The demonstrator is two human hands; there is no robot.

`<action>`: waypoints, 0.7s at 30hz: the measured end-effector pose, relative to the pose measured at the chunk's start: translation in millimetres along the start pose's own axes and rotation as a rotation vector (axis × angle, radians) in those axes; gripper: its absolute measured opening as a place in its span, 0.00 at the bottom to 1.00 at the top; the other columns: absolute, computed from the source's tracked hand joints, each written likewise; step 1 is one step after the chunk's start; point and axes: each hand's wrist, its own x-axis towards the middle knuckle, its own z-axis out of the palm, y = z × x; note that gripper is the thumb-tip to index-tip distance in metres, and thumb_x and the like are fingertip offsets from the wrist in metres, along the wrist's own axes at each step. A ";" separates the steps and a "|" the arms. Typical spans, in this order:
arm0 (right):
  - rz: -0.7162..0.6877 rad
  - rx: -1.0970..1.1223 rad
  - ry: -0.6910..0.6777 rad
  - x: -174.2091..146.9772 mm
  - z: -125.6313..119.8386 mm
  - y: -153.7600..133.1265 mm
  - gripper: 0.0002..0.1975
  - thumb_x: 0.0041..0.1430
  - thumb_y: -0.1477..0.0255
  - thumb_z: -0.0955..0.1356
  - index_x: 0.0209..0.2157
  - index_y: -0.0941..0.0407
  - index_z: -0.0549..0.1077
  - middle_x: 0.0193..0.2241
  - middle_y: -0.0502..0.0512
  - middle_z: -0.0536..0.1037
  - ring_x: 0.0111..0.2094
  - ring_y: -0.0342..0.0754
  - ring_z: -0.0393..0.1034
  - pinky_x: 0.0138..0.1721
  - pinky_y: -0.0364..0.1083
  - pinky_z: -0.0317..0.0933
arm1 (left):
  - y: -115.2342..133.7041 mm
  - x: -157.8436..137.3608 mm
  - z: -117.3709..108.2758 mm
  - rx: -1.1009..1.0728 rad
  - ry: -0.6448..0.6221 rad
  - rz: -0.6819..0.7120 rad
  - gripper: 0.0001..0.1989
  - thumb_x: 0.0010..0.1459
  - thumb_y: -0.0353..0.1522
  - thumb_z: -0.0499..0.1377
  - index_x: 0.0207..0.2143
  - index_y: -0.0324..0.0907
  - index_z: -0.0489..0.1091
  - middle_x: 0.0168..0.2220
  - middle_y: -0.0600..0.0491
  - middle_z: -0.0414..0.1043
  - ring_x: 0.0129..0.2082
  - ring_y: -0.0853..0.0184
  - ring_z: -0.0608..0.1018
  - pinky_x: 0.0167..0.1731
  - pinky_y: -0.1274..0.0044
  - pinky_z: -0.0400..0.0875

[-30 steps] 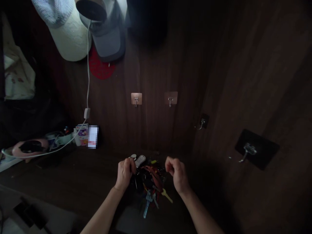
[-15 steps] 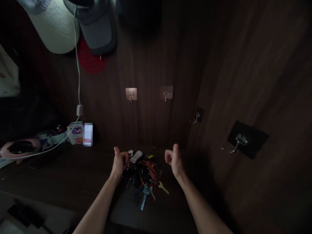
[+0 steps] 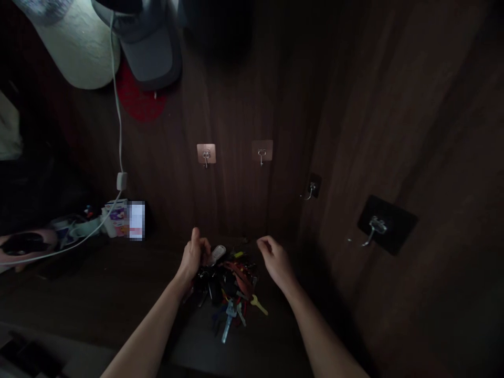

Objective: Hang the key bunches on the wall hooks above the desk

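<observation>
Key bunch on dark wood surface, one hand at each side

Surface and room, left to right: dim light. A pink-rimmed object (image 3: pixel 50 239) and small boxes (image 3: pixel 118 214) stand on the dark wood surface (image 3: pixel 79 294), with a white cable (image 3: pixel 119 128) running down past them. A pale cap (image 3: pixel 84 55) and a grey cap (image 3: pixel 151 60) hang above, over a red round decoration (image 3: pixel 142 105). Wall carries a first hook (image 3: pixel 206 154), second hook (image 3: pixel 262 151), third hook (image 3: pixel 314 186) and, far right, a larger dark-backed hook (image 3: pixel 386 226).

Key bunch (image 3: pixel 232 282) lies on the surface between the hands: grey fob (image 3: pixel 218 253) at upper left, blue key (image 3: pixel 228 320) pointing toward the wearer, yellow key (image 3: pixel 259 304) at lower right.

Against the frame half a second back: left thumb remains raised; right thumb, upright then, is now lowered toward the fingers. Hooks sit slightly further left in view.

Pose: left hand (image 3: pixel 192 255) just beside the fob, thumb up, fingers curled; cannot tell whether they grip anything. Right hand (image 3: pixel 274 257) near the bunch's right edge, fingers bent inward, tips close together; no held object visible, grip uncertain.
</observation>
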 end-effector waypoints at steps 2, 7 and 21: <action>-0.079 -0.171 0.044 0.3 -0.5 7.8 0.13 0.56 0.72 0.59 0.38 0.53 0.71 0.38 0.57 0.74 0.41 0.52 0.66 0.43 0.49 0.58 | 2.2 12.3 5.4 0.112 -0.005 0.019 0.31 0.55 0.53 0.40 0.19 0.40 0.68 0.14 0.54 0.66 0.15 0.70 0.67 0.17 0.79 0.58; 0.046 -0.549 -0.009 -2.3 -6.3 26.8 0.22 0.52 0.82 0.57 0.43 0.51 0.72 0.47 0.60 0.70 0.48 0.57 0.62 0.44 0.55 0.54 | 3.8 39.5 36.6 0.417 -0.068 0.213 0.12 0.54 0.35 0.52 0.35 0.43 0.75 0.33 0.53 0.77 0.35 0.66 0.77 0.34 0.79 0.68; 0.246 -0.743 -0.129 -1.7 -5.7 37.4 0.19 0.56 0.77 0.59 0.46 0.51 0.71 0.48 0.58 0.70 0.51 0.53 0.60 0.49 0.51 0.47 | -3.1 68.5 115.0 0.657 -0.338 0.252 0.16 0.51 0.26 0.54 0.41 0.45 0.74 0.45 0.50 0.75 0.46 0.62 0.74 0.48 0.73 0.65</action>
